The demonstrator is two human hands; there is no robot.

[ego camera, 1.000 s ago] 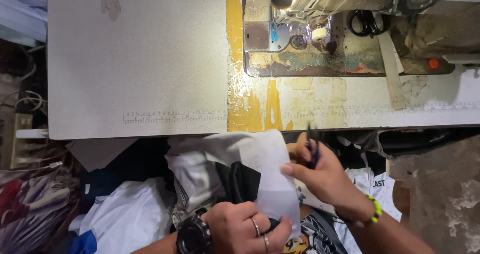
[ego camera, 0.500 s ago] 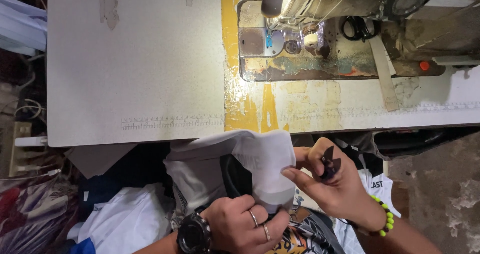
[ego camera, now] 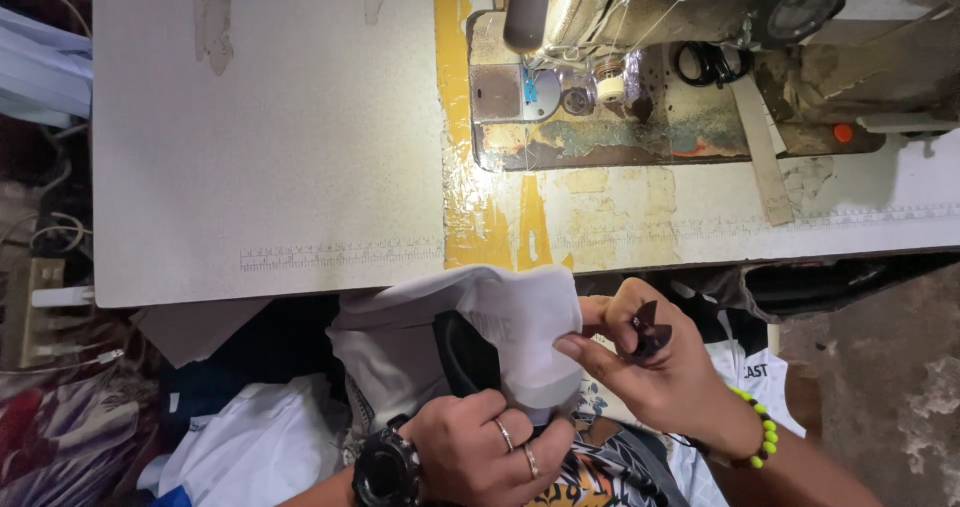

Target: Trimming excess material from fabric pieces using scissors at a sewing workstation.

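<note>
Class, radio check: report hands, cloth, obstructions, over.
Left hand gripping white cloth. Right hand pinching its edge, small dark snips in palm. Nothing blocking.

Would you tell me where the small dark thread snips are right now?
In the head view, the thread snips sit in the right hand, below the table edge, just right of the white fabric piece.

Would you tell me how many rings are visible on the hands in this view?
2: both are on neighbouring fingers of the left hand, one ring nearer the white fabric, the other ring beside it. The right hand shows none, though some fingers are hidden.
</note>
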